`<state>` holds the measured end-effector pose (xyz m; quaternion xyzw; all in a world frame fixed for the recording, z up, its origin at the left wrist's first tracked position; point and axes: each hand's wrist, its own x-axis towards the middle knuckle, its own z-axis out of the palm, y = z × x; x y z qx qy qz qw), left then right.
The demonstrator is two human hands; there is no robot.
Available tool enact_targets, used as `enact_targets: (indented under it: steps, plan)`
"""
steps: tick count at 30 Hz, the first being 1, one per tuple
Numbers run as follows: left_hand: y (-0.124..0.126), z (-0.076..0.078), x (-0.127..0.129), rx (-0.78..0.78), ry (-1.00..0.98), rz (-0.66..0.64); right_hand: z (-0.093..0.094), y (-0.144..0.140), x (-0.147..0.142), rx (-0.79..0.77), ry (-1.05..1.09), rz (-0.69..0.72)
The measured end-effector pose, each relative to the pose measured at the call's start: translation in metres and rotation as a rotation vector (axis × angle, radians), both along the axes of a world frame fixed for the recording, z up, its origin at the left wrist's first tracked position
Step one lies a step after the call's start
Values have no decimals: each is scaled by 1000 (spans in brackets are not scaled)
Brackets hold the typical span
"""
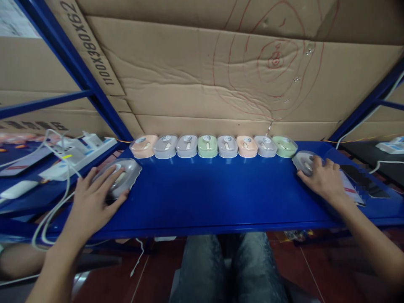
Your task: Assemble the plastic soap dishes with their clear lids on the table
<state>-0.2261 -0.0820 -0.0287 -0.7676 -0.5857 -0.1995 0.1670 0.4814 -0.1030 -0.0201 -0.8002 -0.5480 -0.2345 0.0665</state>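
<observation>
My left hand (pixel 94 195) lies palm down on a grey computer mouse (pixel 128 174) in clear plastic packaging at the left of a blue table (pixel 205 198). At the right, my right hand (pixel 322 179) rests on another grey packaged mouse (pixel 302 162). Between them, along the table's back edge, stands a row of several packaged mice (pixel 214 146) in peach, grey and green, side by side.
A cardboard wall (pixel 221 75) with red scribbles rises behind the table, framed by blue shelf struts (pixel 78 67). White power strips and cables (pixel 72 153) lie at the left. A dark flat item (pixel 360 181) and white devices sit at the right. My knees show below the table.
</observation>
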Motion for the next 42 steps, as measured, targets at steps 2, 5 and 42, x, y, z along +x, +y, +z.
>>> enact_targets:
  steps: [2, 5, 42]
  plan:
    - [-4, 2, 5, 41, -29, 2, -4, -11, -10, 24, 24, 102]
    - [-10, 7, 13, 125, -77, 0, -6, -24, -34, 35, 72, 309]
    - [68, 24, 248, -442, -470, -870, 4, 81, -190, -298, 1088, 1301]
